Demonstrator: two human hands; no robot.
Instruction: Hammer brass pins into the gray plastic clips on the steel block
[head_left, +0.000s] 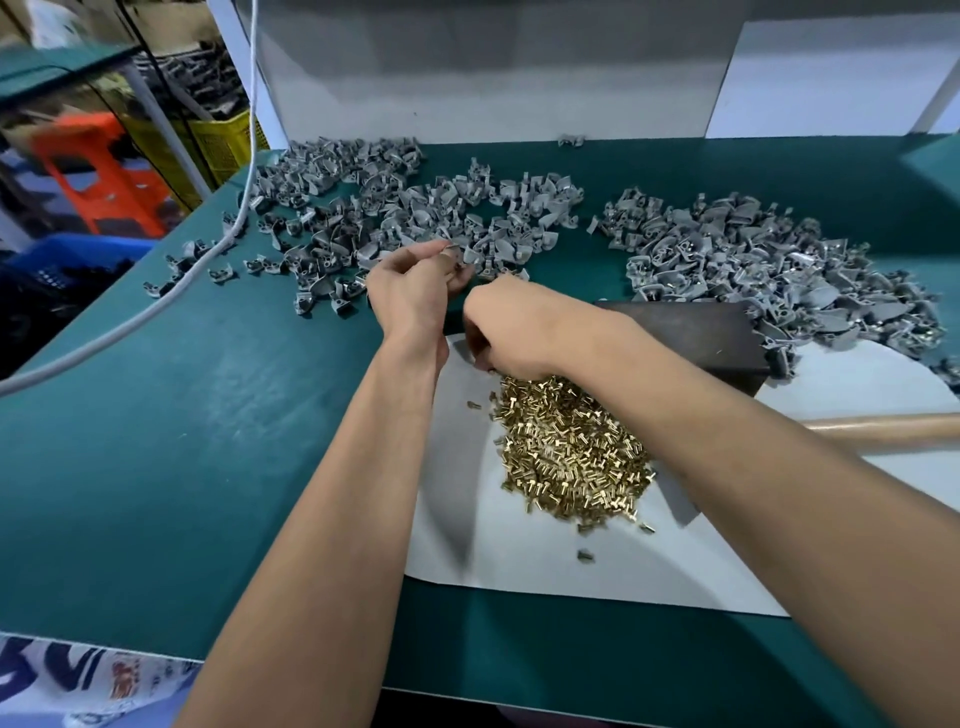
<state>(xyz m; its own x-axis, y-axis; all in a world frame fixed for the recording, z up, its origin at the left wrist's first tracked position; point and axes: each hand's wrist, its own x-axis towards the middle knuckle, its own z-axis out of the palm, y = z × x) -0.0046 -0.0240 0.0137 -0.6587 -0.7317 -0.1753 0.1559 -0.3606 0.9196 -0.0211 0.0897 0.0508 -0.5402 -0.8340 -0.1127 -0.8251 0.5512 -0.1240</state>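
My left hand (415, 288) is raised over the near edge of the left pile of gray clips (384, 218) and pinches one gray clip (460, 260) between its fingertips. Just to its right, my right hand (511, 327) is curled shut with its fingers pointing down at the far edge of the heap of brass pins (566, 452); what it holds is hidden. Behind my right wrist lies the dark steel block (696, 338). A second pile of gray clips (769, 275) spreads to the right of the block.
The pins lie on a white sheet (519, 561) on the green table (182, 441). A wooden hammer handle (893, 427) pokes in from the right edge. A white cable (156, 306) crosses the table's left side. A white wall panel (493, 67) closes the back.
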